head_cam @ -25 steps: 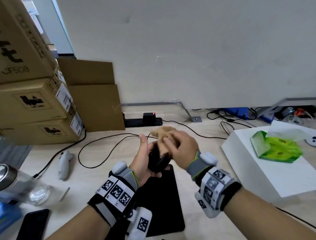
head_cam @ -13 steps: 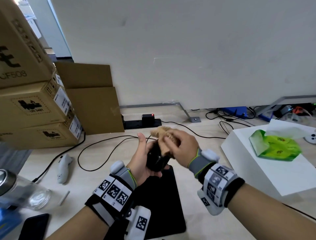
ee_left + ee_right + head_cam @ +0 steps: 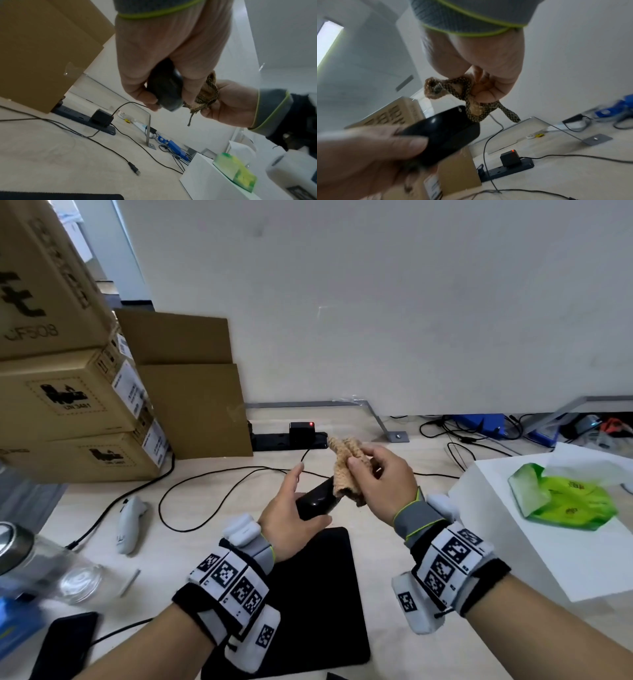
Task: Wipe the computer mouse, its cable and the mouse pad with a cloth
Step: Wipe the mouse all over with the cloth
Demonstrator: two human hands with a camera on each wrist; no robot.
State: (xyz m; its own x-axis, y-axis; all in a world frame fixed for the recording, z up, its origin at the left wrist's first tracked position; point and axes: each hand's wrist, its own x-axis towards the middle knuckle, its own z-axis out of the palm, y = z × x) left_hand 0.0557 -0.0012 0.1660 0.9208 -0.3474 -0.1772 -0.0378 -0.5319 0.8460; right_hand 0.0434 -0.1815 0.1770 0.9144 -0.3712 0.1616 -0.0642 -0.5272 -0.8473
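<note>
My left hand (image 3: pixel 293 508) grips the black mouse (image 3: pixel 317 501) and holds it in the air above the far end of the black mouse pad (image 3: pixel 308 594). My right hand (image 3: pixel 363 467) pinches a bunched tan cloth (image 3: pixel 344 467), whose lower edge touches the mouse's far end. The mouse cable (image 3: pixel 205 487) loops over the desk to the left. In the left wrist view my fingers wrap the mouse (image 3: pixel 164 92) with the cloth (image 3: pixel 205 97) beside it. The right wrist view shows the cloth (image 3: pixel 467 97) just above the glossy mouse (image 3: pixel 443 135).
Stacked cardboard boxes (image 3: pixel 68 405) fill the left. A power strip (image 3: pixel 287 436) lies at the wall. A white box (image 3: pixel 548 559) with a green tissue pack (image 3: pixel 565 498) stands right. A white handheld device (image 3: pixel 128 522), a glass jar (image 3: pixel 41 570) and a phone (image 3: pixel 65 645) lie left.
My right hand has lifted the cloth up and to the right, off the top of the mouse. The mouse has tilted flatter in my left hand, and more of it shows.
</note>
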